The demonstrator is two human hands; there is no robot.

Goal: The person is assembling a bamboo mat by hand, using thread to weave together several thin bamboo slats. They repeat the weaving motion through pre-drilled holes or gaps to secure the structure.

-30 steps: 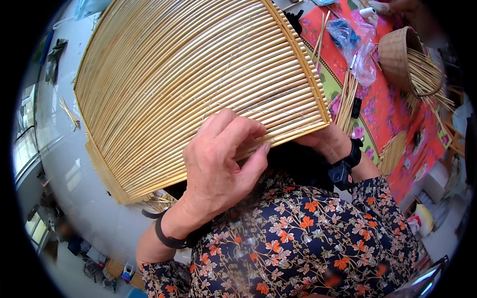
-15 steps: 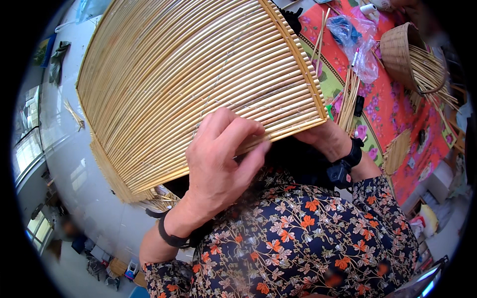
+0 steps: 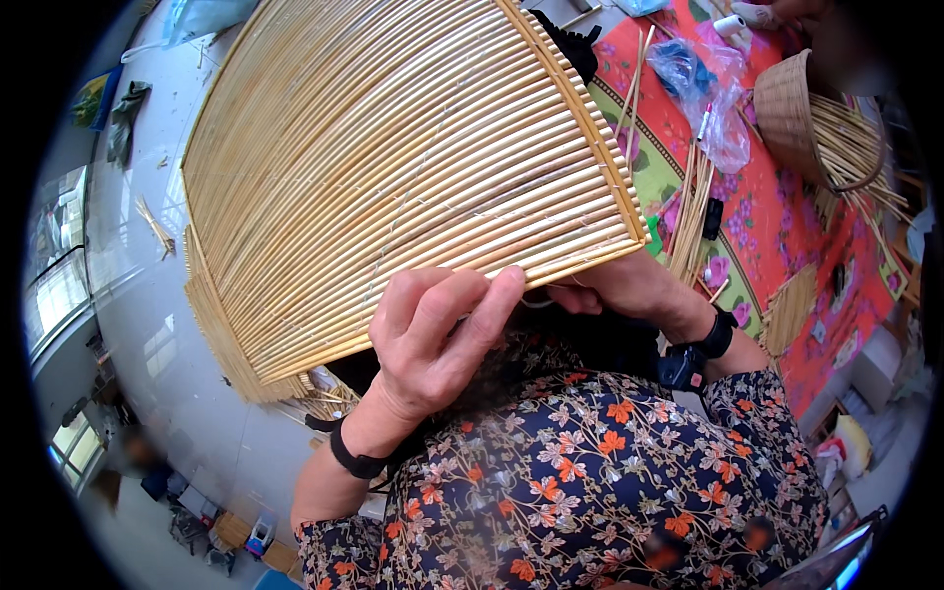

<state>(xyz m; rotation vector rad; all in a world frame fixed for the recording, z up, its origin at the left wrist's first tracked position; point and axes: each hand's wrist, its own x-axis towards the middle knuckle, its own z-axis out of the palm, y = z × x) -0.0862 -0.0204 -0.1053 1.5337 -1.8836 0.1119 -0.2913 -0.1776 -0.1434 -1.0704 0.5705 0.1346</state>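
A large curved panel of pale, straight sticks [image 3: 413, 147] stitched with thin thread fills the upper middle, with a flat strip along its right side. My left hand [image 3: 428, 339] is closed on the panel's near edge, knuckles up, thumb along that edge. My right hand [image 3: 619, 290] sits beneath the near right corner, fingers curled and partly hidden by the panel; what they grip I cannot make out.
A red floral cloth [image 3: 787, 295] at right holds a woven basket of sticks [image 3: 782, 118], loose sticks [image 3: 688, 216], plastic bags [image 3: 723, 138] and a white spool [image 3: 728, 25]. Another person's hand [image 3: 762, 15] shows top right. A pale tiled surface [image 3: 147, 324] lies left.
My left hand has slid lower along the near edge, its fingers drawn down from the panel's top face. More of my right hand's fingers shows under the edge. The panel has shifted slightly rightward.
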